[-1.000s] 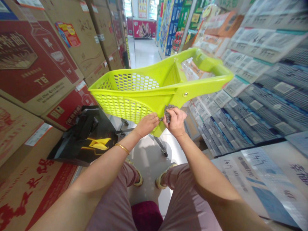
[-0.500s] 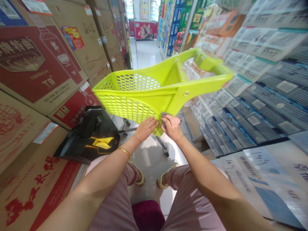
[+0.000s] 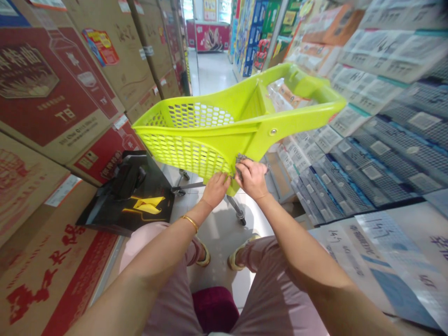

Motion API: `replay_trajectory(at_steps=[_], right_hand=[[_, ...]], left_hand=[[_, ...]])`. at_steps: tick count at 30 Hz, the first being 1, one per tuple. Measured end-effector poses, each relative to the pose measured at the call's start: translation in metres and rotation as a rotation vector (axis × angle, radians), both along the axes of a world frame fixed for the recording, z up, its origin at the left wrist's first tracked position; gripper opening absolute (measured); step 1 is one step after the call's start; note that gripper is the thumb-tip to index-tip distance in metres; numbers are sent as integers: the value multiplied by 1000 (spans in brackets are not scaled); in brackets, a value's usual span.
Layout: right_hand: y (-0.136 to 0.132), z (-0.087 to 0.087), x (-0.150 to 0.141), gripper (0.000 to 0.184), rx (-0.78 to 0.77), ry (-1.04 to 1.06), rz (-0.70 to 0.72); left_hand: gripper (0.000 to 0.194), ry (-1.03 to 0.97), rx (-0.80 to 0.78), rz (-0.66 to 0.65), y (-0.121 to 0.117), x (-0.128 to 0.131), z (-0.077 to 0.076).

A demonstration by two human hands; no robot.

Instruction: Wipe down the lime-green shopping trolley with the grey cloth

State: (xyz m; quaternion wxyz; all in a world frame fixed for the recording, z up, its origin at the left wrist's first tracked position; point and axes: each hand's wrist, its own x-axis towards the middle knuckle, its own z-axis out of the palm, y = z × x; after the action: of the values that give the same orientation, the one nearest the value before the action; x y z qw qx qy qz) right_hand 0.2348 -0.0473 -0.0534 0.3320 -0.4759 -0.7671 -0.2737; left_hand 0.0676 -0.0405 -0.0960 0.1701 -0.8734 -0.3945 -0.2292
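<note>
A lime-green plastic shopping cart (image 3: 196,127) with mesh sides stands sideways in front of me, its handle toward the right. My right hand (image 3: 252,177) is closed around a crumpled grey cloth (image 3: 241,161), pressed against the lower side of the basket. Just left of it, my left hand (image 3: 216,187) grips the basket's lower edge with bent fingers. The two hands are close together but a little apart. Part of the cloth is hidden under my right fingers.
Stacked cartons (image 3: 52,84) line the left side. A black bag (image 3: 129,196) with yellow markings leans there. Packed goods (image 3: 371,154) rise on the right. Between my feet is a dark red seat (image 3: 215,310). The aisle floor (image 3: 213,74) runs ahead to a red chest (image 3: 212,36).
My right hand has shifted slightly up and right with the cloth, away from my left hand. The left hand stays at the basket's lower edge. The view has tilted slightly.
</note>
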Motion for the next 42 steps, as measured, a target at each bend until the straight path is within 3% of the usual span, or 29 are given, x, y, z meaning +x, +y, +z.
replay_trajectory(at_steps=[6, 10, 15, 21, 24, 27, 31, 36, 39, 42], right_hand=[[-8, -46, -3, 22, -152, -138, 96], [-10, -56, -3, 23, -197, -125, 104], [0, -39, -7, 22, -131, -110, 104], [14, 9, -8, 23, 62, 33, -97], [16, 16, -7, 20, 85, 57, -144], [14, 3, -7, 17, 87, 13, -139], [7, -30, -8, 16, 57, -83, -64], [-5, -67, -4, 21, -137, -155, 21], [-9, -80, -3, 22, -238, -194, 50], [-9, -81, -3, 21, -252, -238, 63]], left_hand=[[19, 35, -30, -46, 6, -1, 0], [19, 15, -55, -70, 11, -3, -2], [23, -28, -52, -75, 13, -2, -6], [25, -36, -30, -67, 11, -1, -6], [26, -43, -33, -68, 11, -2, -5], [25, -22, -12, -81, 13, -3, -4], [23, 21, 2, -94, 16, -2, -4], [22, 34, -62, -76, 16, -1, -2], [22, 37, -71, -68, 14, -2, 0], [20, 35, -76, -60, 13, -1, 3]])
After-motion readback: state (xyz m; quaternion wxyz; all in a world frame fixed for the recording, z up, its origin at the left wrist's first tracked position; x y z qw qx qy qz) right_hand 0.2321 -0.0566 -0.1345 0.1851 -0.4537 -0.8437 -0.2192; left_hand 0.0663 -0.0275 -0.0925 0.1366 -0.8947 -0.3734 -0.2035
